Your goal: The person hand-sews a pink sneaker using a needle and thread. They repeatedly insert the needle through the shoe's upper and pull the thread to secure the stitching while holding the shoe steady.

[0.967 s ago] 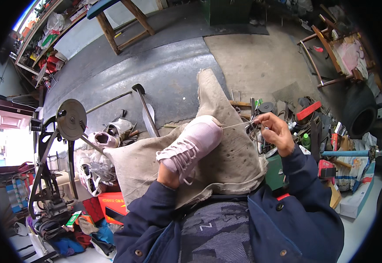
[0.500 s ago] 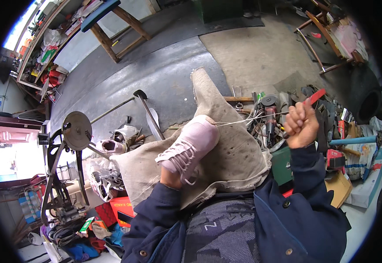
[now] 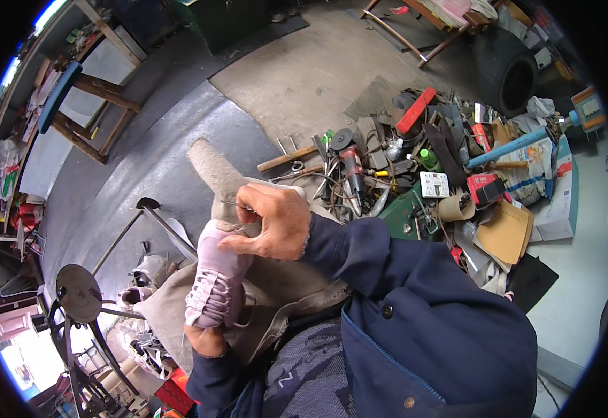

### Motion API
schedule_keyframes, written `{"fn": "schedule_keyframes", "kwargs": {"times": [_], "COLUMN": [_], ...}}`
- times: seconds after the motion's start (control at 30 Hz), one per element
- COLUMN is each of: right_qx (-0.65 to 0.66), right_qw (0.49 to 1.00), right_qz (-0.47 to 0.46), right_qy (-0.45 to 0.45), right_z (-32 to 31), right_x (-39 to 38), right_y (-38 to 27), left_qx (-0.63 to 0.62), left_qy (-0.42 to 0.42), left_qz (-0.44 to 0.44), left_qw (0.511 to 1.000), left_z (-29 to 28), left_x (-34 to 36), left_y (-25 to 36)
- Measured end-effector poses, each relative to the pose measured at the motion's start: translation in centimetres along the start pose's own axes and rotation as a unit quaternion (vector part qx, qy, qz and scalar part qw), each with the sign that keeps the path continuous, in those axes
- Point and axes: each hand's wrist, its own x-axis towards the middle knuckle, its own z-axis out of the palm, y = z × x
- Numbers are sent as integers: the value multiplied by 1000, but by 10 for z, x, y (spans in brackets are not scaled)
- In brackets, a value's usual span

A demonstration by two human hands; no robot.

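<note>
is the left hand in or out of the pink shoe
In: the bare left wrist enters the pink shoe at its opening, and the hand itself is hidden.

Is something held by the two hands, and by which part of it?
The left hand seems to hold the pink shoe from inside, through its ankle opening, fingers hidden. The right hand is at the toe; what it grips cannot be told.

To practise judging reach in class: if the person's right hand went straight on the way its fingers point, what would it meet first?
Probably the toe of the pink shoe; the right hand's thumb appears to rest there, though depth is unclear.
</note>
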Motion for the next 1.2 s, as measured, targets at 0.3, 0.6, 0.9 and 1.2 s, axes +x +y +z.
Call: {"fn": "schedule_keyframes", "kwargs": {"times": [0.3, 0.6, 0.9, 1.2], "right_qx": [13, 78, 422, 335], "right_qw": [999, 995, 853, 920], "right_qz": [-3, 67, 209, 153], "right_qy": [47, -21, -226, -135], "right_z": [9, 8, -29, -12], "right_x": [-3, -3, -10, -38], "right_y": [6, -1, -3, -2], "left_qx": [280, 399, 117, 129], "left_qy": [175, 107, 109, 65], "left_qz": [-93, -430, -66, 25], "left_qw": [939, 803, 985, 989], "left_z": [-74, -208, -34, 45], "left_x": [-99, -243, 18, 123], "left_y": [-26, -119, 84, 96]}}
